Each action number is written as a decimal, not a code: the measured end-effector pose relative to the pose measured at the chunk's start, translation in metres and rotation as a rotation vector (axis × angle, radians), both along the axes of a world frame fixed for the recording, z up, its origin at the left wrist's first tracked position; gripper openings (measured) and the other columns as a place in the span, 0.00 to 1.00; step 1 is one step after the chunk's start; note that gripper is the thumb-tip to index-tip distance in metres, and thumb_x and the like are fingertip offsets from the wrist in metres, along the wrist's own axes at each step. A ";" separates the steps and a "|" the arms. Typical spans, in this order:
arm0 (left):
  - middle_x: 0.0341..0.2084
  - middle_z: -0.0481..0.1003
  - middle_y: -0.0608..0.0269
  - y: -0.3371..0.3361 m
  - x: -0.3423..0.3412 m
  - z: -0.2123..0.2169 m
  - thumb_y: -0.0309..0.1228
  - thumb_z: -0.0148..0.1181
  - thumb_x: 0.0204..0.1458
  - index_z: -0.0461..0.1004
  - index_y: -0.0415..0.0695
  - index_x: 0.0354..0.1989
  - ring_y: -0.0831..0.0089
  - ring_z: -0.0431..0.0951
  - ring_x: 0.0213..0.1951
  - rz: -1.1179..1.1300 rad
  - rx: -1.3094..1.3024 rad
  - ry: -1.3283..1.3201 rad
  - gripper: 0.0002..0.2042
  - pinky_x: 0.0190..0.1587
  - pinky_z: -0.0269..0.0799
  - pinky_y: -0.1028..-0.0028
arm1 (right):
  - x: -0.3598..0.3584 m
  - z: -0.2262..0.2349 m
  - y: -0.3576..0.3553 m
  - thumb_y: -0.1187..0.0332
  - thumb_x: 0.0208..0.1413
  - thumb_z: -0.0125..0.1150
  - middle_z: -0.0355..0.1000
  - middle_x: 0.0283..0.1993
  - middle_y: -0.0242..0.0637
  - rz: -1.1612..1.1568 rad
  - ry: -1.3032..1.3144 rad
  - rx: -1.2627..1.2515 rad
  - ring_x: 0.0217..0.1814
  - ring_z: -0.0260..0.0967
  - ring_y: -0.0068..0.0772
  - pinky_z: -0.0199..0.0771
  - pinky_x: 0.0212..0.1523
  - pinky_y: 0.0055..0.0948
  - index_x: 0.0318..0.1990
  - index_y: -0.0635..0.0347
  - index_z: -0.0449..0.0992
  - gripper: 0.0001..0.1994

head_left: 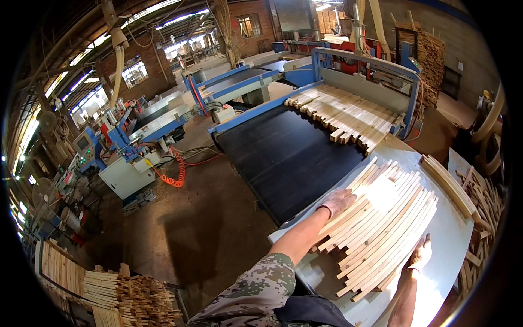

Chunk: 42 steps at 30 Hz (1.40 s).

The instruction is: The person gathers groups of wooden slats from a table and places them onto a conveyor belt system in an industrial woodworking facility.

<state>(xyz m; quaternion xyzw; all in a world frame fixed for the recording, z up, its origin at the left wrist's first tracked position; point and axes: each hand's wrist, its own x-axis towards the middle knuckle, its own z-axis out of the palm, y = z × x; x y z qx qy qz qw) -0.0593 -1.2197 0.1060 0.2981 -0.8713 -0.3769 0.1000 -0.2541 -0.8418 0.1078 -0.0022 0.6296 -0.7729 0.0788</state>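
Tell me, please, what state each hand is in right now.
Left hand: open, resting against the left side of the wooden strips.
Right hand: open, at their right side; contact cannot be told.

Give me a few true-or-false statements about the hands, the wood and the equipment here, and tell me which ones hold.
1. The left hand is on the strips. True.
2. The right hand is on the belt. False: it is at the right edge of the strips, over the table.
3. The belt is black. True.
4. The coiled hose is green. False: it is orange.
5. More wood lies on the far part of the belt. True.
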 end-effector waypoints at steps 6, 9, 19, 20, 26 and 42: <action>0.73 0.67 0.51 0.002 0.002 0.004 0.58 0.50 0.67 0.70 0.43 0.72 0.56 0.64 0.75 0.017 0.036 0.009 0.35 0.78 0.55 0.62 | 0.006 0.004 0.000 0.71 0.70 0.51 0.74 0.67 0.49 0.003 0.038 0.053 0.57 0.76 0.35 0.76 0.59 0.31 0.76 0.70 0.62 0.28; 0.73 0.67 0.51 0.002 0.001 0.004 0.57 0.51 0.67 0.71 0.43 0.71 0.55 0.65 0.74 0.020 0.036 0.020 0.34 0.77 0.57 0.61 | 0.003 0.003 0.002 0.71 0.70 0.51 0.75 0.65 0.48 0.015 0.010 0.037 0.56 0.76 0.35 0.77 0.58 0.31 0.76 0.69 0.63 0.28; 0.73 0.68 0.50 0.005 0.000 0.010 0.58 0.53 0.65 0.71 0.43 0.71 0.55 0.65 0.74 0.021 0.041 0.015 0.35 0.77 0.57 0.61 | -0.006 -0.010 0.003 0.69 0.69 0.52 0.79 0.60 0.49 -0.012 0.058 0.050 0.51 0.77 0.34 0.78 0.54 0.30 0.75 0.70 0.64 0.29; 0.73 0.68 0.51 0.005 0.000 0.010 0.58 0.52 0.66 0.71 0.43 0.71 0.55 0.65 0.74 0.026 0.037 0.010 0.35 0.77 0.57 0.61 | -0.006 -0.009 0.003 0.70 0.70 0.52 0.78 0.61 0.48 -0.012 0.053 0.064 0.51 0.77 0.35 0.78 0.54 0.31 0.76 0.68 0.63 0.28; 0.74 0.66 0.52 0.002 0.001 0.005 0.58 0.50 0.67 0.69 0.45 0.73 0.56 0.63 0.75 0.019 0.020 -0.015 0.35 0.78 0.54 0.62 | -0.008 -0.008 0.003 0.73 0.71 0.51 0.75 0.64 0.48 0.003 0.053 0.125 0.52 0.77 0.37 0.79 0.54 0.32 0.78 0.66 0.61 0.28; 0.71 0.68 0.46 0.009 0.005 0.020 0.55 0.50 0.68 0.71 0.41 0.70 0.52 0.65 0.73 -0.005 0.077 0.028 0.33 0.75 0.59 0.59 | -0.024 -0.029 0.009 0.67 0.70 0.52 0.80 0.59 0.49 -0.039 0.171 0.196 0.54 0.78 0.35 0.76 0.58 0.29 0.72 0.67 0.70 0.26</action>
